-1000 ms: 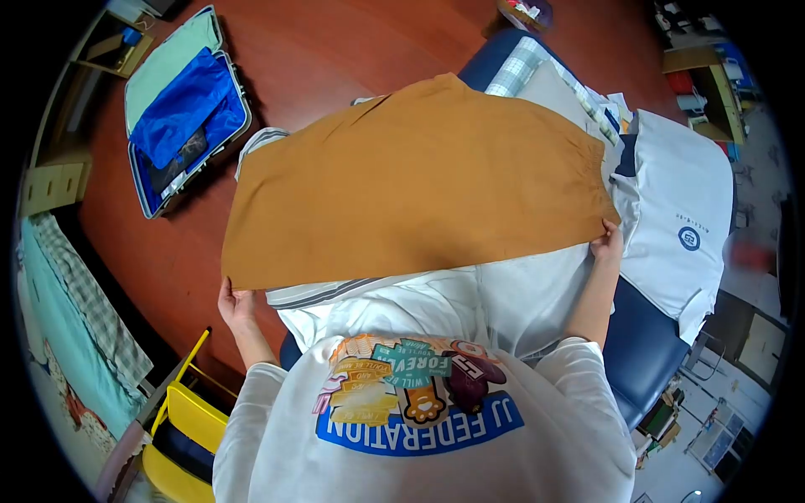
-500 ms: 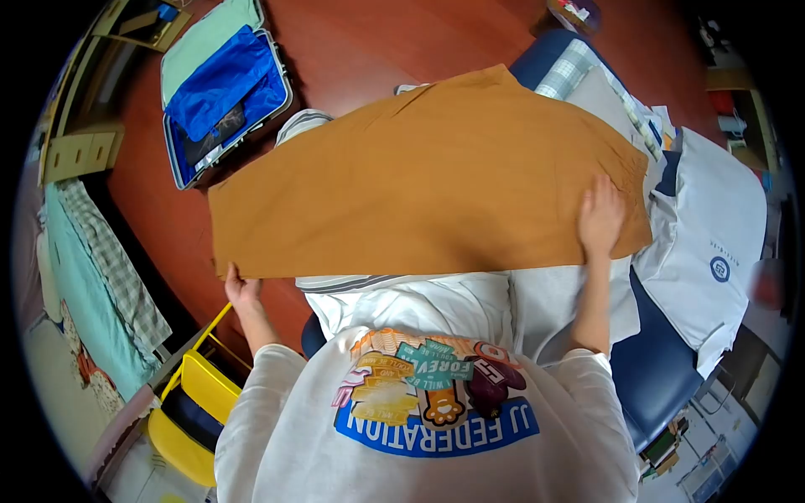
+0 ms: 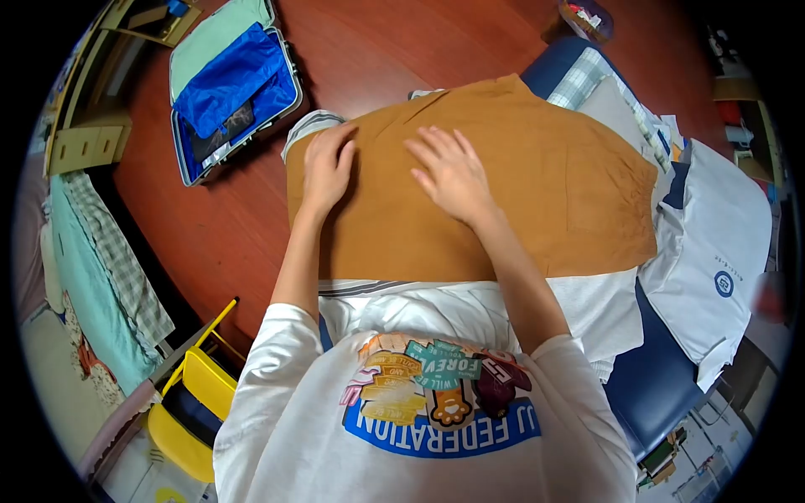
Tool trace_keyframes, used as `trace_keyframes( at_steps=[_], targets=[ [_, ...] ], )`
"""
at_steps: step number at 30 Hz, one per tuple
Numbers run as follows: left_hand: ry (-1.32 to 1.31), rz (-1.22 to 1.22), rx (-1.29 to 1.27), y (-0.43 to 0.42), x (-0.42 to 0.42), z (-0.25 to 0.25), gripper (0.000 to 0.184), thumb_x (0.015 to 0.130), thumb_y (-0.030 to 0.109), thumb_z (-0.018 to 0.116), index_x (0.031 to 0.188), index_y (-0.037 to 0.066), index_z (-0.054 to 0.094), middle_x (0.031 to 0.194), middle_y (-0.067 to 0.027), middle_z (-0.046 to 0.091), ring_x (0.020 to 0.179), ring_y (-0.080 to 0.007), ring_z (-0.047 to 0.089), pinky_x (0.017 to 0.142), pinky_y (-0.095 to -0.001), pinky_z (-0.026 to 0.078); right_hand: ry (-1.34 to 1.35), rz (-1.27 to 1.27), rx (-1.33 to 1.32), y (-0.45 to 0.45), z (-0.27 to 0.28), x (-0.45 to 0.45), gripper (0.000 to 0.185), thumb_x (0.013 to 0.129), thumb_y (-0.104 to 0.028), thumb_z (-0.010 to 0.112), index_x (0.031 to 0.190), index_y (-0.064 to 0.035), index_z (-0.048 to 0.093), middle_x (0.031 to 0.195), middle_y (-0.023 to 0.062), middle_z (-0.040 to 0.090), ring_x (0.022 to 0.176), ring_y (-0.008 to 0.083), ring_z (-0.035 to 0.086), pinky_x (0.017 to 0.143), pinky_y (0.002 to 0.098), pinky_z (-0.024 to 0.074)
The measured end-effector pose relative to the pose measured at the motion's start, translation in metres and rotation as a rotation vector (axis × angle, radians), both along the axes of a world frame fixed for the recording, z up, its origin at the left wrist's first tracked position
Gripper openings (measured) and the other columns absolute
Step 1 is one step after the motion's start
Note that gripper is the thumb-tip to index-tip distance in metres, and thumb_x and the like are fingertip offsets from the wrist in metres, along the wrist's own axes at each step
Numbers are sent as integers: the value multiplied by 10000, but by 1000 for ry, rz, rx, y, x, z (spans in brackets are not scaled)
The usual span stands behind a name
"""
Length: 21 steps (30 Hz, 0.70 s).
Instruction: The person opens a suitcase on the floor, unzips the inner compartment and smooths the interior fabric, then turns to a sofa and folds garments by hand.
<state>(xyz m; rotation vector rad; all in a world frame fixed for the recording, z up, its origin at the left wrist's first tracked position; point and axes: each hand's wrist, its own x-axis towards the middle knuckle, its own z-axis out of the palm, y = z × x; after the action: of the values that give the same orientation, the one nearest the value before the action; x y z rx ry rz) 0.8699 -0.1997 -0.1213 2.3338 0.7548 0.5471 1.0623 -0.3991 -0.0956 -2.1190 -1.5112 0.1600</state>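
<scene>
Brown trousers (image 3: 537, 176) lie across white and striped clothing (image 3: 394, 306) in front of me, with the gathered waistband at the right. My left hand (image 3: 328, 168) rests near the left end of the brown cloth, palm down, fingers a little apart. Over the middle of the cloth is my right hand (image 3: 451, 172), its fingers spread and holding nothing. The left end of the cloth now stops just beside my left hand; whether it is folded under is hidden.
An open suitcase (image 3: 237, 101) with blue lining lies on the red floor (image 3: 377, 50) at the upper left. A yellow chair (image 3: 180, 436) stands at the lower left. White clothing with a round logo (image 3: 713, 243) covers part of the dark blue seat (image 3: 654, 394) at the right.
My left hand has left the lower left corner and moved up and right onto the cloth. My right hand has moved left from the waistband. The cloth's left end has come inward.
</scene>
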Motion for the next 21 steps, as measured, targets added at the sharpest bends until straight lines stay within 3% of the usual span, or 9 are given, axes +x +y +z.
trace_keyframes(
  at_steps=[1, 3, 5, 8, 10, 14, 16, 18, 21],
  targets=[
    [6, 0, -6, -1, 3, -5, 317, 943, 177, 573, 1235, 65, 622, 1269, -120, 615, 1192, -301, 557, 1068, -416, 378, -29, 44, -68, 5, -12, 2, 449, 924, -330, 600, 1335, -154, 564, 1475, 82, 458, 1402, 301, 357, 1158, 468, 261],
    [306, -9, 335, 0, 5, -18, 386, 979, 294, 521, 1319, 120, 578, 1363, -100, 563, 1295, -276, 482, 1142, -440, 282, 51, -276, -279, -19, -58, 50, 485, 981, -438, 464, 1416, -227, 499, 1526, 32, 403, 1435, 253, 311, 1190, 472, 182],
    [391, 47, 387, 3, 5, -25, 419, 990, 342, 484, 1354, 146, 552, 1395, -95, 540, 1334, -265, 442, 1161, -451, 244, -411, -344, -408, -66, -73, 94, 518, 1010, -463, 363, 1480, -252, 419, 1556, 18, 362, 1457, 211, 272, 1204, 466, 139],
    [503, 135, 438, 9, 8, -29, 461, 1009, 409, 411, 1402, 195, 523, 1448, -92, 499, 1385, -258, 384, 1183, -478, 197, -521, -392, -504, -91, -54, 123, 510, 1016, -429, 366, 1495, -256, 395, 1578, -4, 322, 1472, 221, 241, 1206, 490, 115],
    [516, 175, 418, 10, 7, -30, 450, 1011, 396, 413, 1396, 193, 528, 1452, -89, 494, 1387, -263, 381, 1182, -477, 196, -635, -604, -527, -95, -53, 130, 511, 1018, -437, 351, 1498, -267, 389, 1594, -10, 286, 1473, 253, 237, 1202, 519, 98],
    [513, 201, 434, 7, 6, -30, 435, 1013, 376, 406, 1389, 199, 534, 1452, -91, 495, 1392, -263, 373, 1179, -482, 200, -432, -616, -318, -46, -35, 87, 577, 930, -348, 584, 1435, -102, 454, 1541, 122, 353, 1441, 309, 279, 1177, 545, 172],
    [527, 205, 441, 8, 6, -32, 433, 1012, 371, 407, 1390, 202, 534, 1453, -93, 493, 1391, -265, 373, 1177, -483, 204, -205, -303, -6, -5, -30, 37, 590, 870, -304, 673, 1366, -32, 506, 1478, 173, 422, 1410, 318, 322, 1158, 535, 224],
    [537, 211, 448, 8, 8, -32, 432, 1011, 367, 408, 1391, 205, 533, 1454, -95, 492, 1391, -267, 374, 1176, -484, 207, -25, 103, 24, 25, -23, -11, 556, 889, -367, 637, 1346, -67, 540, 1458, 139, 461, 1393, 314, 347, 1157, 499, 241],
    [532, 234, 469, 12, 4, -31, 425, 1013, 359, 405, 1389, 204, 531, 1441, -100, 502, 1377, -278, 393, 1163, -477, 227, -212, 90, -157, 48, -28, -5, 551, 927, -443, 552, 1365, -108, 531, 1473, 88, 456, 1404, 296, 339, 1171, 477, 222]
  ],
)
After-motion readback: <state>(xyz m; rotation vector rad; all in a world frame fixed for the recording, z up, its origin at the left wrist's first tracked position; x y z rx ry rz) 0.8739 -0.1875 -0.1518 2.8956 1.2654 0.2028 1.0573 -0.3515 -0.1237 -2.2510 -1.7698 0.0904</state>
